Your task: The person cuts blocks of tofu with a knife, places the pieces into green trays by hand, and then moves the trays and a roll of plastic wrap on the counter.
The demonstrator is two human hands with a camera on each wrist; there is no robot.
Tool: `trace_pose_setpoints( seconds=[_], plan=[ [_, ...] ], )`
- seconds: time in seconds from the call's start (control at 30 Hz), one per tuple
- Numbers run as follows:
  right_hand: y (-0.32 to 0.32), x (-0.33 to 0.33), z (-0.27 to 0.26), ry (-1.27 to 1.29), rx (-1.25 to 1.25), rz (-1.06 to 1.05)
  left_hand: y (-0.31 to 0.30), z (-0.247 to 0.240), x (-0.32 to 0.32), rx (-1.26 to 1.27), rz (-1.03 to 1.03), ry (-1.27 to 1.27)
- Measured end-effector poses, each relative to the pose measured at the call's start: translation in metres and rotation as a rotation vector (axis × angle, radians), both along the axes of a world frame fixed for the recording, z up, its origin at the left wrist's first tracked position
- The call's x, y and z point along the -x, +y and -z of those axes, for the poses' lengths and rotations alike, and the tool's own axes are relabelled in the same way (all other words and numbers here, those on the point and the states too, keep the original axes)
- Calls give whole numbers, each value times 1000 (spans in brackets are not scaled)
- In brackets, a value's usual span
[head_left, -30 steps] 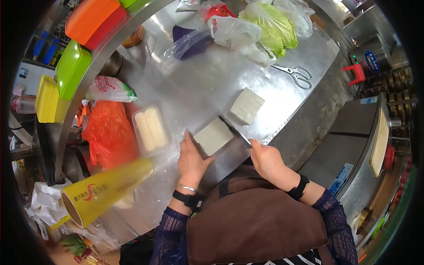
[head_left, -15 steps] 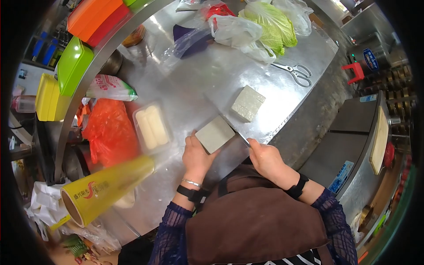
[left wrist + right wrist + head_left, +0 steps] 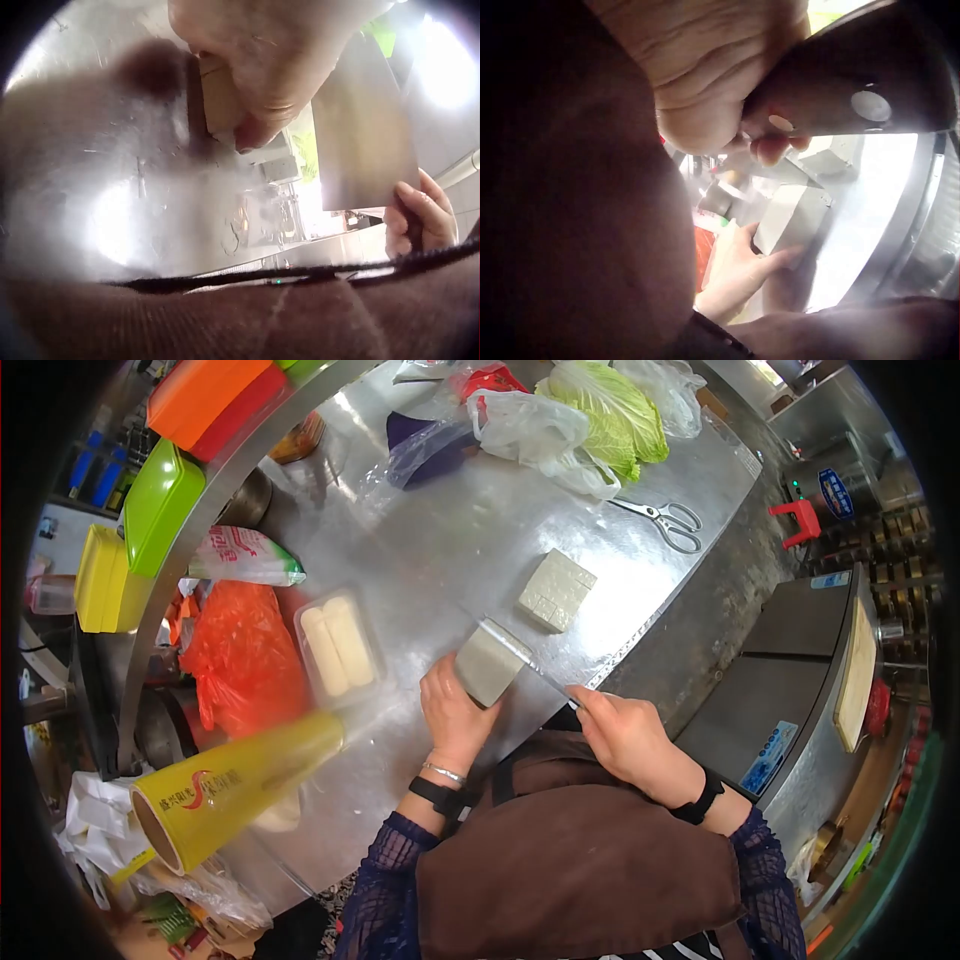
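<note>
A pale grey block that looks like tofu (image 3: 488, 668) lies on the steel table, its near corner turned toward the person. My left hand (image 3: 458, 712) holds it from the left, fingers along one side and thumb at the near side. The right hand (image 3: 628, 735) grips the handle of a cleaver (image 3: 364, 127), whose broad blade shows flat in the left wrist view. Seen from the head, the blade runs edge-on over the block's far right edge. A second grey block (image 3: 557, 590), scored with cut lines on top, sits further back to the right.
Scissors (image 3: 662, 520) lie toward the right edge of the steel table (image 3: 420, 550). A napa cabbage (image 3: 605, 420) and plastic bags are at the back. On the left stand a tray of pale rolls (image 3: 338, 645), a red bag (image 3: 240, 660) and a yellow film roll (image 3: 235, 785).
The left hand has closed in on the block, which has turned and shifted slightly right. The right hand has brought the cleaver from beside the block to over its edge.
</note>
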State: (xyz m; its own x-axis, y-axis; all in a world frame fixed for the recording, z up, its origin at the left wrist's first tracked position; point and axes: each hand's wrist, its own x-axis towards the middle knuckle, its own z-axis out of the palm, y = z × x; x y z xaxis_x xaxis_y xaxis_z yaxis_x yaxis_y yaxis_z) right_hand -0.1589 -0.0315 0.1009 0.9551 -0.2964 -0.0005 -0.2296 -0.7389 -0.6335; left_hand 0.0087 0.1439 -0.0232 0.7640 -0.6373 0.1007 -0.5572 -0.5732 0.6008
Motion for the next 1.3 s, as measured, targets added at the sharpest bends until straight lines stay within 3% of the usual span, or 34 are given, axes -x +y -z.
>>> trace_pose_setpoints(
  seconds=[0.13,0.27,0.5,1.2,1.3],
  plan=[
    [4,3,-1,39,34,-72,4,-17,-2,-35,-5,57],
    [13,5,1,77,57,-80,28,-16,-16,263,62,-13],
    [17,2,2,113,69,-91,14,-24,-37,271,327,-131],
    [18,-1,1,192,32,-73,3,-24,-41,246,284,-123],
    [18,-2,4,227,22,-80,3,-30,-44,236,374,-133]
  ],
)
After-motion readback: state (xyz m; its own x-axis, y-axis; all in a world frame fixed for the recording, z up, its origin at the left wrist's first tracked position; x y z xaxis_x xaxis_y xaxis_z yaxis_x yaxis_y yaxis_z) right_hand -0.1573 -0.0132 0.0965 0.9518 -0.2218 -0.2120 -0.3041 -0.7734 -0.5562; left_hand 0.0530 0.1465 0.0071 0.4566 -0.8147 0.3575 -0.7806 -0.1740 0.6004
